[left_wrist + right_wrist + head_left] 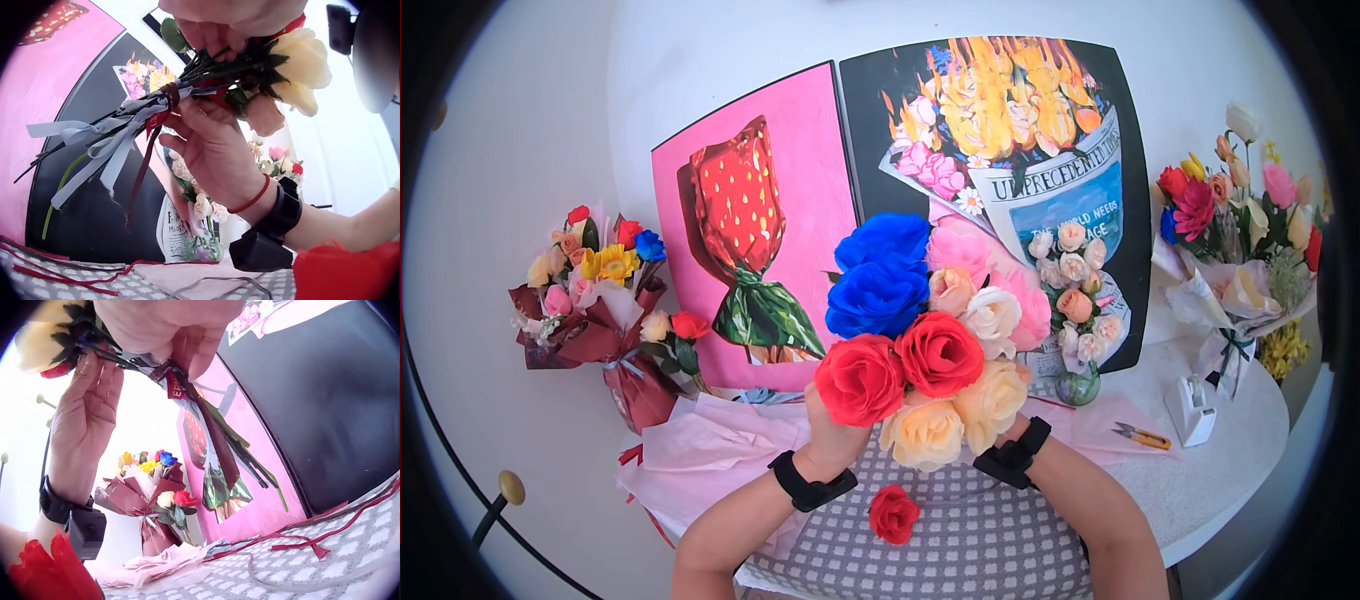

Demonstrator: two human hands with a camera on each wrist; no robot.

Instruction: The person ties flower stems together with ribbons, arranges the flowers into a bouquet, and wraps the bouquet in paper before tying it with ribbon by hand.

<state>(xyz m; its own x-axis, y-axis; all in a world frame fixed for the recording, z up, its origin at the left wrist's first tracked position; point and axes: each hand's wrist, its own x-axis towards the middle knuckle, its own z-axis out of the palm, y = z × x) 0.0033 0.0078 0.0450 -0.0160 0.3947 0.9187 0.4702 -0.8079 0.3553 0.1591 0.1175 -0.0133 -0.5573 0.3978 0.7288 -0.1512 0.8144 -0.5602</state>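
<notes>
A bouquet of blue, red, pink and cream artificial roses [940, 355] is held up in front of the pictures, hiding most of the fingers in the head view. My left hand [835, 440] [231, 22] [87, 422] holds the stems just below the flower heads. Lower down, my right hand [1012, 432] [219, 156] [169, 325] pinches the stems at a dark red ribbon [170, 95] [215, 434] wrapped round them. Pale blue ribbon bows [81, 130] hang about the stem ends. A single red rose [894, 514] is below the bouquet, near the body.
Pink wrapping paper [720, 440] spreads at the left, by a wrapped bouquet [640, 370]. At the right are yellow-handled snips [1148, 436], a white tape dispenser [1193, 412], a glass vase [1078, 386] and another bouquet [1240, 285]. Red ribbon [356, 526] trails across the checked cloth [312, 562].
</notes>
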